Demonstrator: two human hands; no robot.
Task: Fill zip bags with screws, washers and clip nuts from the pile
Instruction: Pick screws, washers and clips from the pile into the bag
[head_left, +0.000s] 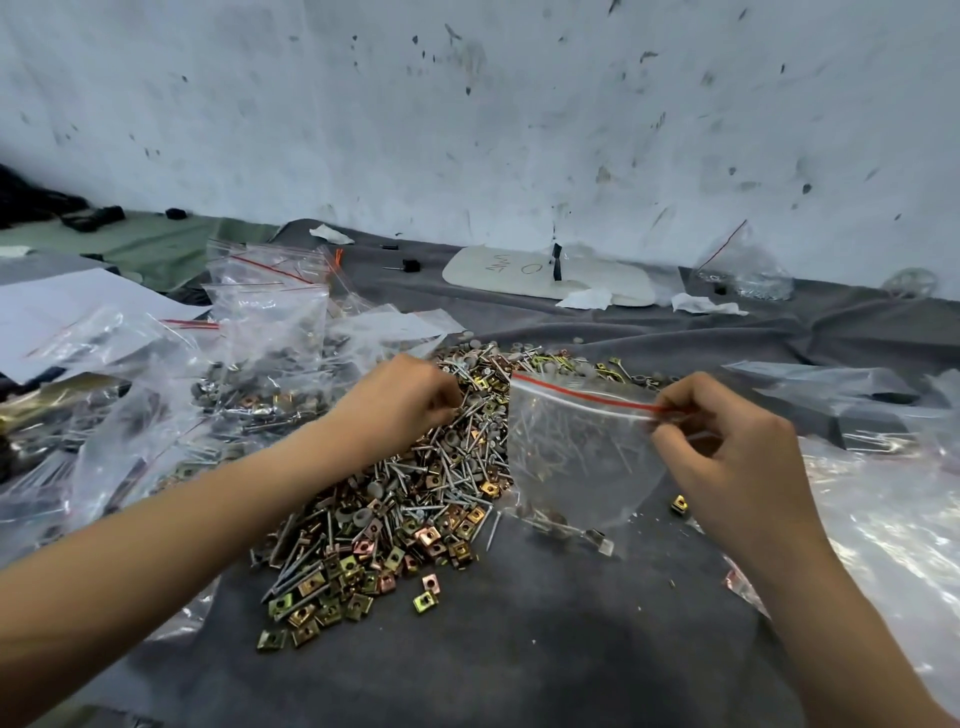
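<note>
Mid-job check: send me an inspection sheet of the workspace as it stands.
Surface: wrinkled dark grey cloth.
Job's things: mixed pile of silver screws, grey washers and brass-coloured clip nuts at centre; clear zip bag with red stripe held beside it, a few parts at its bottom; filled clear bags at left.
Clutter: white paper sheets at left, white board with writing at the back, crumpled white tissues, loose clear plastic at right.
Hands: left hand curled over the pile, grasp unclear; right hand pinches the bag's red edge.
Cables: nothing seen.
Surroundings: stained white wall behind.
</note>
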